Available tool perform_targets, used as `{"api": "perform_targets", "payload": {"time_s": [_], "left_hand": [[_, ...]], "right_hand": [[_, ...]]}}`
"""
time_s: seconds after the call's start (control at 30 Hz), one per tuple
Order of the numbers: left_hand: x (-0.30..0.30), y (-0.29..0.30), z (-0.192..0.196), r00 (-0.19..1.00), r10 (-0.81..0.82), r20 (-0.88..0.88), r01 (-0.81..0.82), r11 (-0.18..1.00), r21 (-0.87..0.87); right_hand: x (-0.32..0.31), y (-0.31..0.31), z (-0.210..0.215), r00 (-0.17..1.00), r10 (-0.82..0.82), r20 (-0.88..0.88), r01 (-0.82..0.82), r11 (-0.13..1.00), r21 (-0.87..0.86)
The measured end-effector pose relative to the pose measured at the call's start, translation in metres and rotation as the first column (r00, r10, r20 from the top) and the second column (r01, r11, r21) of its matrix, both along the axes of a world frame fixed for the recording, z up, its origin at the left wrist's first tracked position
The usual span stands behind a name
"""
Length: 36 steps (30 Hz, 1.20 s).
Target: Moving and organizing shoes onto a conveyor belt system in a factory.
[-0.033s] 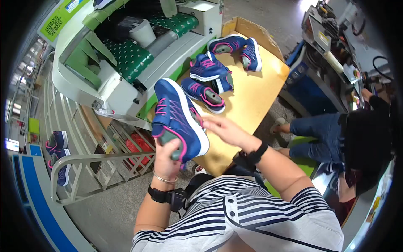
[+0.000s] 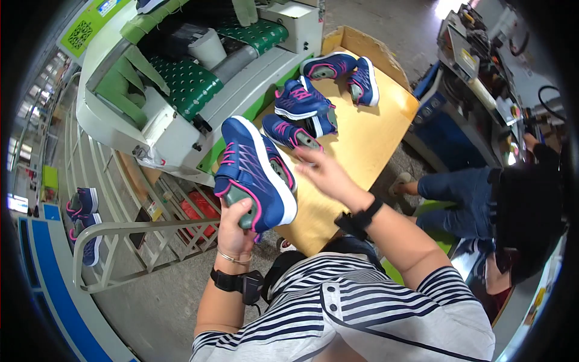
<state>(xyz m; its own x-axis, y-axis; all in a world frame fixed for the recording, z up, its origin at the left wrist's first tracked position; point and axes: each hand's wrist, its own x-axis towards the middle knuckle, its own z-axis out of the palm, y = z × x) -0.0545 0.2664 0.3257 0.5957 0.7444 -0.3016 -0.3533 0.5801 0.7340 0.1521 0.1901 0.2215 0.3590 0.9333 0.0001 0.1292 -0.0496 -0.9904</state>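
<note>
My left hand (image 2: pixel 235 232) grips a blue sneaker with pink trim and a white sole (image 2: pixel 253 172) by its heel, holding it up over the near corner of a wooden table (image 2: pixel 368 145). My right hand (image 2: pixel 322 172) hovers just right of the shoe's collar, fingers spread, holding nothing. Several matching blue and pink sneakers lie on the table beyond: one (image 2: pixel 289 134) right behind my right hand, a pair (image 2: pixel 304 102) further back, another pair (image 2: pixel 347 69) at the far end.
A white conveyor machine with green belts (image 2: pixel 187 78) stands left of the table. A grey metal rail (image 2: pixel 120 232) and shoes on a rack (image 2: pixel 84 208) are at the left. Another person in dark clothes (image 2: pixel 512 205) sits at the right by a blue machine (image 2: pixel 458 120).
</note>
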Motion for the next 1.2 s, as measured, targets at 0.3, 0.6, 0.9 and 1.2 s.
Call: {"api": "perform_targets", "payload": {"time_s": [0.3, 0.6, 0.9, 1.2], "left_hand": [[0.075, -0.003, -0.119, 0.988, 0.147, -0.046, -0.144, 0.988, 0.055], [0.096, 0.06, -0.061, 0.974, 0.227, -0.011, -0.224, 0.966, 0.128], [0.185, 0.307, -0.056, 0.911, 0.326, -0.253, -0.205, 0.889, 0.409], [0.186, 0.359, -0.131, 0.572, 0.639, -0.513, 0.163, 0.525, 0.835]], "right_hand": [[0.135, -0.008, -0.176, 0.888, -0.222, 0.403, 0.289, 0.95, -0.114], [0.191, -0.045, -0.028, 0.89, -0.161, -0.426, 0.087, 0.978, -0.188], [0.241, 0.298, 0.045, 0.707, -0.489, 0.51, 0.234, 0.844, 0.483], [0.266, 0.348, -0.036, 0.858, -0.165, 0.487, -0.063, 0.906, 0.418]]}}
